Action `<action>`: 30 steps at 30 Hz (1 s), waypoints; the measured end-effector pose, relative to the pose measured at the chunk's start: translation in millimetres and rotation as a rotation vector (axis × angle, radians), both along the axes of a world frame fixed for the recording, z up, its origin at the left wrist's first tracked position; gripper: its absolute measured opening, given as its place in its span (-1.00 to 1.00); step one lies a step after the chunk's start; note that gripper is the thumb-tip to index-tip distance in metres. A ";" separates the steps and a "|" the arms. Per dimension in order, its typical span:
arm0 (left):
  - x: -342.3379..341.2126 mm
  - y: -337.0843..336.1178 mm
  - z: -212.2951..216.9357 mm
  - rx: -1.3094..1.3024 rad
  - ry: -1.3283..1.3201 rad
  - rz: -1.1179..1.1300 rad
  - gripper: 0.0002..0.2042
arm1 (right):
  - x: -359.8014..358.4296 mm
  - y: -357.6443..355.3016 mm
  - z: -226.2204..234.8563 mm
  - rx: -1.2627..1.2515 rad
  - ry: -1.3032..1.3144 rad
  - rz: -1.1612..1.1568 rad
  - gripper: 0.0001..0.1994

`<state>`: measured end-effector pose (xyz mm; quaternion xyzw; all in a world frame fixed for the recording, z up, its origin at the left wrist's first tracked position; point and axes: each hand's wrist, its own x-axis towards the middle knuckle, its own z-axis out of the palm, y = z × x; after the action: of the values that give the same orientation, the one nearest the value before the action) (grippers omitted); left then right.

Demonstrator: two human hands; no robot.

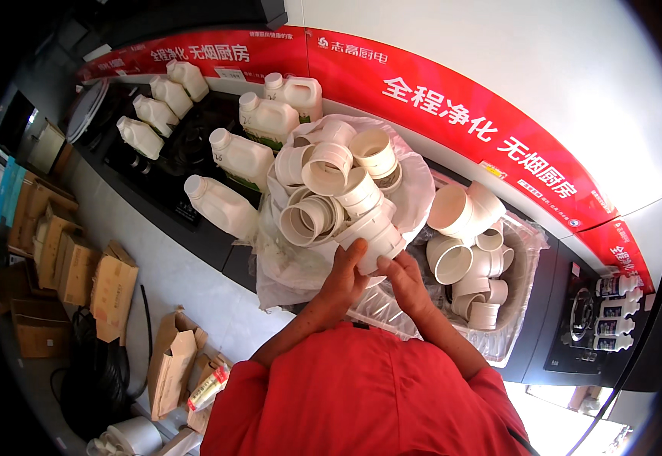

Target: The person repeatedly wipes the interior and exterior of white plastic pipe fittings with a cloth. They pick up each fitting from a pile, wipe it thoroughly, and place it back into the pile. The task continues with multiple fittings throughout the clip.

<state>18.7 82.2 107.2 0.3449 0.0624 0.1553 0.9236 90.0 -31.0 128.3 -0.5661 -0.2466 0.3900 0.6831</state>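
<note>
A white plastic pipe fitting (pixel 376 237) is between my two hands, in front of my chest. My left hand (pixel 344 275) grips its lower left side, thumb up. The fingers of my right hand (pixel 405 281) close on its lower right end. Right beyond it, more white pipe fittings (pixel 328 167) are heaped in an open white plastic bag (pixel 414 186) on the dark counter. To the right, a plastic-lined bin (pixel 525 285) holds further white elbows and couplings (pixel 452 258).
Several white jugs (pixel 243 157) stand on the counter at the left, around a black cooktop (pixel 156 186). Bottles (pixel 616 308) line the far right end beside another black cooktop (pixel 578 319). Cardboard boxes (pixel 112 289) and a black hose coil (pixel 91 380) lie on the floor at left.
</note>
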 end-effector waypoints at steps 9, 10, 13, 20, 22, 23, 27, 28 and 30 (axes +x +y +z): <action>2.6 -5.5 9.1 -0.009 0.245 0.123 -0.52 | 2.0 2.4 -11.0 -0.075 -0.811 0.082 -0.61; 2.0 -4.4 9.1 -0.011 0.229 0.111 -0.52 | 2.7 1.5 -13.7 -0.045 -0.757 0.107 -0.60; 3.0 -4.9 8.6 0.057 0.202 0.117 -0.51 | 1.4 -3.6 -23.3 -0.057 -0.536 0.068 -0.61; 5.9 -0.9 0.9 -0.019 0.071 0.014 -0.51 | 1.0 -1.5 -3.0 0.036 0.010 -0.002 -0.60; 4.2 -2.1 -9.5 0.000 0.020 0.037 -0.50 | 2.2 -3.9 -1.4 0.062 0.126 -0.010 -0.59; 3.8 -3.1 -9.2 0.007 -0.003 0.044 -0.49 | 0.3 -3.5 -2.9 0.106 0.166 -0.023 -0.59; -0.2 -5.1 2.5 0.002 -0.004 0.043 -0.47 | -6.3 -2.1 -8.7 0.123 0.126 -0.030 -0.58; -2.1 -6.1 4.2 -0.027 0.020 0.041 -0.49 | -7.2 -2.7 -9.5 0.088 0.067 -0.021 -0.58; -5.0 -7.2 8.1 -0.080 0.073 0.021 -0.50 | -8.9 -4.2 -16.5 0.020 -0.202 -0.009 -0.57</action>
<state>13.7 75.0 115.3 0.3127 0.1060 0.1496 0.9320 81.2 -35.1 111.8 -0.5968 -0.3156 0.3251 0.6623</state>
